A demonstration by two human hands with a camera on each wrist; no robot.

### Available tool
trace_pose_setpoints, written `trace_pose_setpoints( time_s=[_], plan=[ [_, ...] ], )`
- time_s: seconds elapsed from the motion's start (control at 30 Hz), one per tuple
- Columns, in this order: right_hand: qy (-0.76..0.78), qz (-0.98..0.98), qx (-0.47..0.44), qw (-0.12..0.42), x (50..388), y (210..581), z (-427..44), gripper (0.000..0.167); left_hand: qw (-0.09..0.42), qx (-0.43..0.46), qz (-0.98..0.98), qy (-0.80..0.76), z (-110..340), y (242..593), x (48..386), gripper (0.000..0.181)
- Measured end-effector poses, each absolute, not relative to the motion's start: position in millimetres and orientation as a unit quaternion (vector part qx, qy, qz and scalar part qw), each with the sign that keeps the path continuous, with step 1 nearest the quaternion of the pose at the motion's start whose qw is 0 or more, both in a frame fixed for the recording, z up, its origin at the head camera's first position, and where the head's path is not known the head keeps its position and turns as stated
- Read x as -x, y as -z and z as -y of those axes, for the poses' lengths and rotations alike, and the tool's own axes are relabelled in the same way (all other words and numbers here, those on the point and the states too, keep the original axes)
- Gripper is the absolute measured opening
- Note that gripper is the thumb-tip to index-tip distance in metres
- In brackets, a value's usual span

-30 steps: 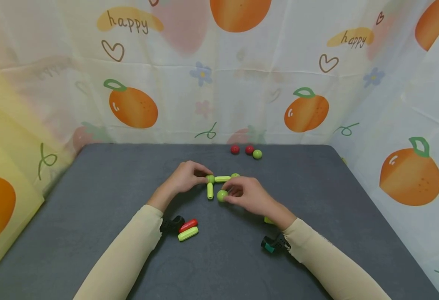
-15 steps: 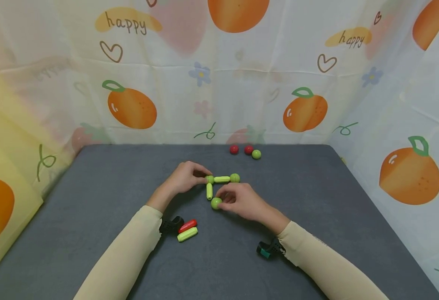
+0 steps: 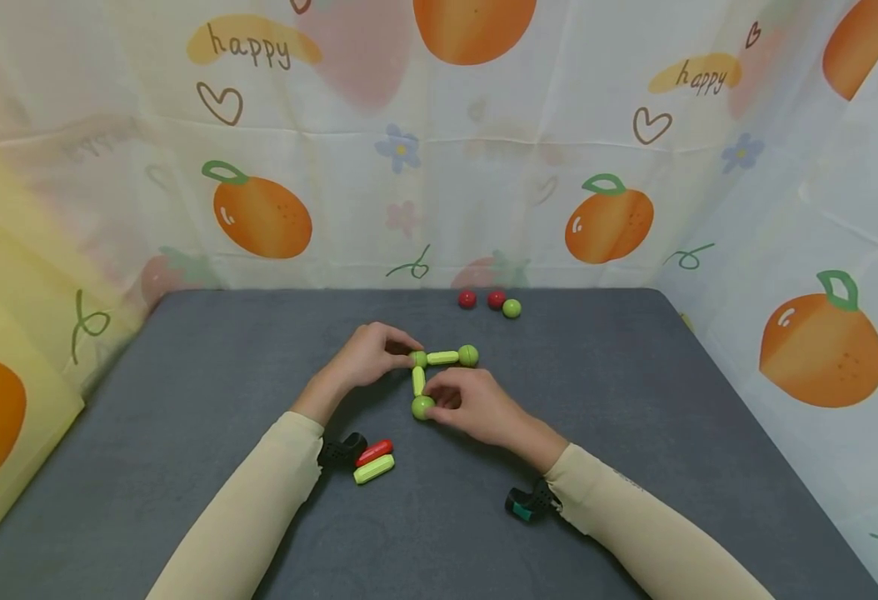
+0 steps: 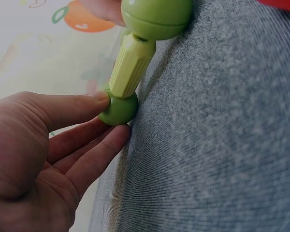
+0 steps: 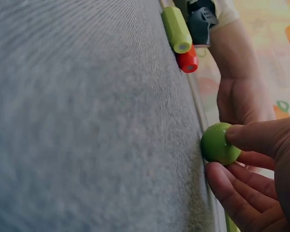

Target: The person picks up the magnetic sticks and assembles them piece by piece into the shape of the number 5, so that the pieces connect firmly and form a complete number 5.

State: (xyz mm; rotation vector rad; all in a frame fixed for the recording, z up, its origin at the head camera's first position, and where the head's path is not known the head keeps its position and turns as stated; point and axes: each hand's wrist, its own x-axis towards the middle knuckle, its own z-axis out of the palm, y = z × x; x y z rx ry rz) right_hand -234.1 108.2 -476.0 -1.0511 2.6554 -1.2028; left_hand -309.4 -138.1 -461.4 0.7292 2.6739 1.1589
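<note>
My left hand (image 3: 377,354) pinches a green ball (image 4: 120,110) at the corner of an L-shaped piece. From that corner one yellow-green rod (image 3: 442,357) runs right to another green ball (image 3: 468,356). A second yellow-green rod (image 4: 133,66) runs toward me from the same corner. At its near end my right hand (image 3: 476,407) pinches a green ball (image 5: 219,144) between thumb and fingers. In the left wrist view this ball meets the rod's end. The pieces rest on the dark grey table (image 3: 596,400).
Near my left wrist lie a red rod (image 3: 375,452) and a loose yellow-green rod (image 3: 374,469), side by side. Two red balls (image 3: 467,298) and a green ball (image 3: 511,308) sit at the table's far edge. A patterned cloth (image 3: 484,183) hangs behind.
My right hand has moved left and toward me with its green ball, bringing it from apart to the near rod's end. The left hand has stayed on the corner ball.
</note>
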Motion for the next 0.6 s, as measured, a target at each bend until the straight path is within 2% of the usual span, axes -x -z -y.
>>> trace_pose_setpoints(
  time_s=[0.6],
  plan=[
    [0.396,-0.854,0.338,0.017,233.7,476.9,-104.3,0.021,0.068,-0.244,-0.888,-0.383,138.0,461.2,309.3,0.021]
  ],
)
